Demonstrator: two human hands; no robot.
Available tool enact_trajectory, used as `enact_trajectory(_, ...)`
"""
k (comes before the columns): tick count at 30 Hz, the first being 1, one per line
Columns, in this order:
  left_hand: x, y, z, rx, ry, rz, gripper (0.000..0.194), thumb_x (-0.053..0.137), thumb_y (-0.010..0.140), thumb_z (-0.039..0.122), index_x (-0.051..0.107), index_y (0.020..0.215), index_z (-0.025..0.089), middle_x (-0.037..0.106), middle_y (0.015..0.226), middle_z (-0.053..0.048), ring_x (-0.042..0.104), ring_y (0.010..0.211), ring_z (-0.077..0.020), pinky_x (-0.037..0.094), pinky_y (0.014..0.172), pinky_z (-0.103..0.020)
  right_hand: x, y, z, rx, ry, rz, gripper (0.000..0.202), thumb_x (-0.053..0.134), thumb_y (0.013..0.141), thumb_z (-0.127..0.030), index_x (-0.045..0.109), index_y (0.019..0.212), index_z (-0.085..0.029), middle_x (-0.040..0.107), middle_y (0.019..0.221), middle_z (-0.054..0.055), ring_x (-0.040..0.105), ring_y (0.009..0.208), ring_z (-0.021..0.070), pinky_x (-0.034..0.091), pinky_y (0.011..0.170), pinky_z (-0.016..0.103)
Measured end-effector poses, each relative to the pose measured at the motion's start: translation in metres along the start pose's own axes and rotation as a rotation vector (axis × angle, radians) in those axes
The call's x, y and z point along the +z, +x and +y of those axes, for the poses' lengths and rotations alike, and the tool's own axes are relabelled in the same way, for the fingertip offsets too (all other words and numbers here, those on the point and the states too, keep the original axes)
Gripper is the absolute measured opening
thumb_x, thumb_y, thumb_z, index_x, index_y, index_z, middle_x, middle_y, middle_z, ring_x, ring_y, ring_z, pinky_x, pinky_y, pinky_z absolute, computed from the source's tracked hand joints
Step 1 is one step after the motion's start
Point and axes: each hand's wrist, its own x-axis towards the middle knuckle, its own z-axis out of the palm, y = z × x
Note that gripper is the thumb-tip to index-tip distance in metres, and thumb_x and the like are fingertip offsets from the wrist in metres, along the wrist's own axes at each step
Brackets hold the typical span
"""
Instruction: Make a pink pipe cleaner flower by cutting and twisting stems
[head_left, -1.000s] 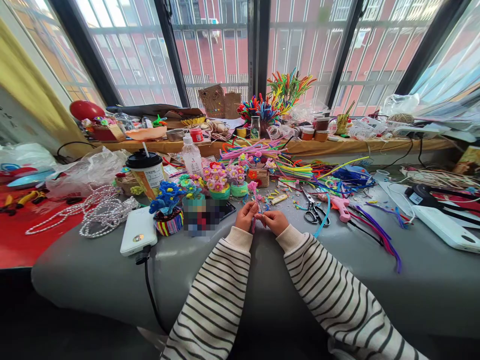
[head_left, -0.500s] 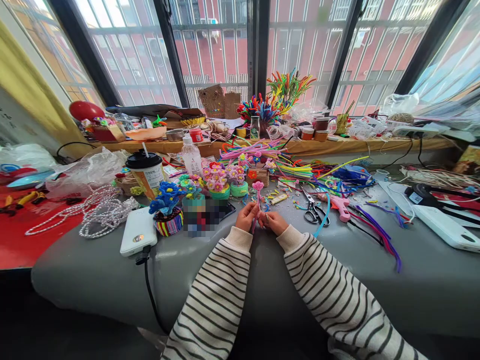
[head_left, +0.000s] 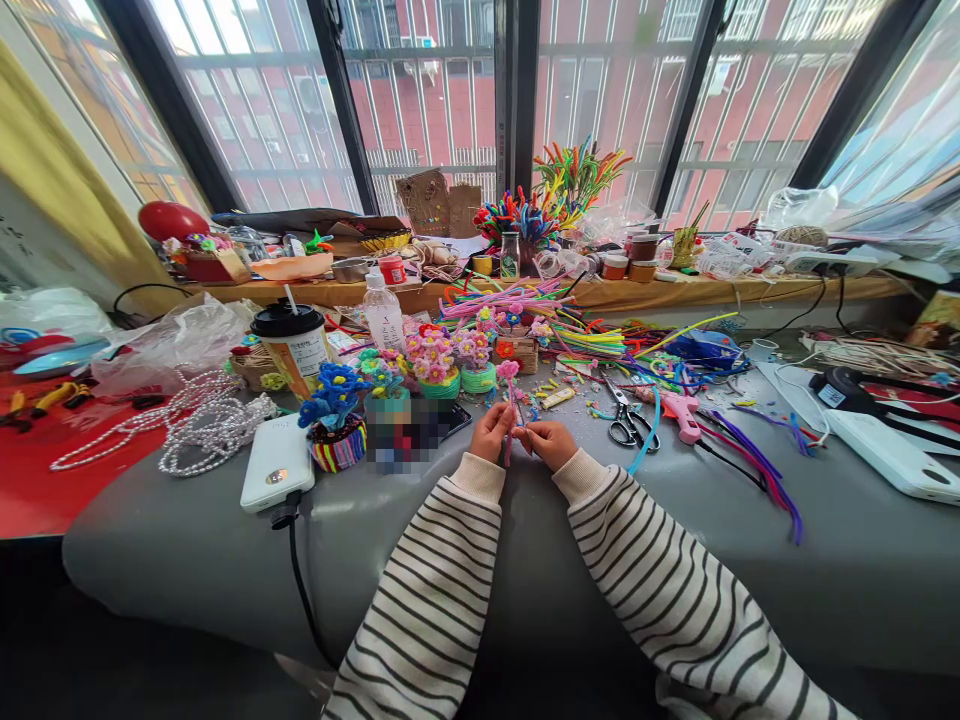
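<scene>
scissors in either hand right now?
No, the scissors lie on the grey table, while the left hand and right hand pinch a pink pipe-cleaner flower.

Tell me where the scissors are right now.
In the head view, the scissors lie on the grey table, just right of the right hand, beside the pink glue gun.

Daylight comes through tall dark-framed windows (head_left: 517, 90) barred with white grilles, a red brick building behind them. Below runs a long yellow-covered sill (head_left: 750, 290), heaped with craft clutter. A grey table (head_left: 825, 580) fills the foreground, a red cloth (head_left: 45, 470) at its far left. A yellow wall (head_left: 52, 170) rises upper left.
</scene>
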Motion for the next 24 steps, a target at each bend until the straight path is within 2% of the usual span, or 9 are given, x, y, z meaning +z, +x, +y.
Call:
enact_trajectory(5,0.0003,-0.0015,-0.0007,-0.044,0.01,-0.041,0.024,0.052,0.058,0.038,0.047,0.059,0.014,0.039,0.05,0.005,0.036,0.046,-0.0045,0.03,0.045,-0.017,-0.0011,-0.0009,-0.0016,0.012,0.028,-0.054,0.051,0.024,0.067,-0.056,0.04,0.042,-0.015,0.028,0.036,-0.005,0.027,0.037,0.005,0.023,0.04,0.018)
enact_trajectory(13,0.0001,0.0004,-0.0001,-0.003,0.027,-0.025,0.025,0.05,0.059,0.038,0.046,0.056,0.014,0.038,0.051,0.005,0.035,0.047,-0.0035,0.029,0.046,-0.016,0.001,0.0008,0.0033,0.028,-0.078,0.046,0.047,0.032,0.067,-0.051,0.038,0.038,-0.015,0.033,0.037,-0.005,0.03,0.039,0.0049,0.027,0.044,0.017)
enact_trajectory(19,-0.0059,0.0044,-0.0076,-0.011,-0.029,-0.043,0.025,0.048,0.061,0.039,0.043,0.06,0.015,0.039,0.052,0.005,0.037,0.045,-0.0031,0.03,0.046,-0.016,0.0,0.0009,0.0026,0.031,-0.135,0.087,0.045,0.034,0.069,-0.046,0.039,0.038,-0.015,0.036,0.037,-0.004,0.032,0.039,0.0049,0.027,0.045,0.017)
enact_trajectory(24,-0.0045,0.0029,-0.005,-0.017,-0.057,-0.016,0.023,0.047,0.063,0.038,0.041,0.06,0.016,0.039,0.051,0.006,0.036,0.043,-0.0025,0.031,0.045,-0.015,0.0002,0.0007,0.0022,0.075,-0.211,0.109,0.043,0.035,0.069,-0.043,0.04,0.037,-0.014,0.037,0.037,-0.004,0.033,0.039,0.0049,0.026,0.044,0.017)
